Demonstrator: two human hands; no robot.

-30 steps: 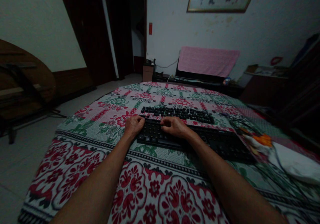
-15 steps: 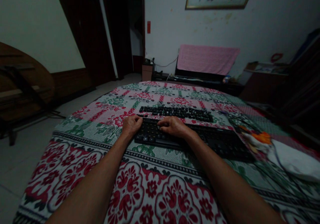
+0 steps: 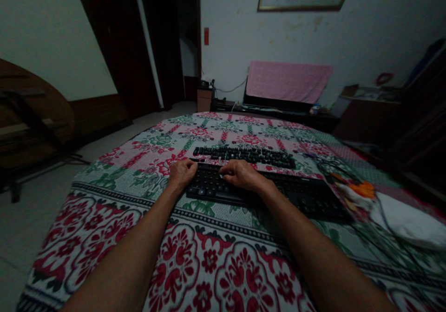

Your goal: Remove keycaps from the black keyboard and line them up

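Note:
A black keyboard (image 3: 306, 198) lies across the patterned tablecloth, many of its keycaps off in the left part, where small pale key stems show. At its upper left corner my left hand (image 3: 181, 174) is closed, thumb and fingers pinching the edge. My right hand (image 3: 244, 175) hovers over or rests on the bare key area, fingers curled in a pinch. A small whitish spot shows at its fingertips; what it is I cannot make out. Behind the keyboard, loose black keycaps (image 3: 244, 155) lie in rows on the cloth.
To the right lie an orange item (image 3: 365, 189), a white bag or cloth (image 3: 407, 219) and dark cables (image 3: 393, 237). The floral tablecloth (image 3: 209, 130) covers the table. Beyond its far edge, a pink towel (image 3: 289, 80) hangs over a dark screen. A folded round table (image 3: 35, 102) stands at left.
The view has shifted very slightly. Both hands keep nearly the same places, and the whitish spot at my right fingertips shows a little more clearly.

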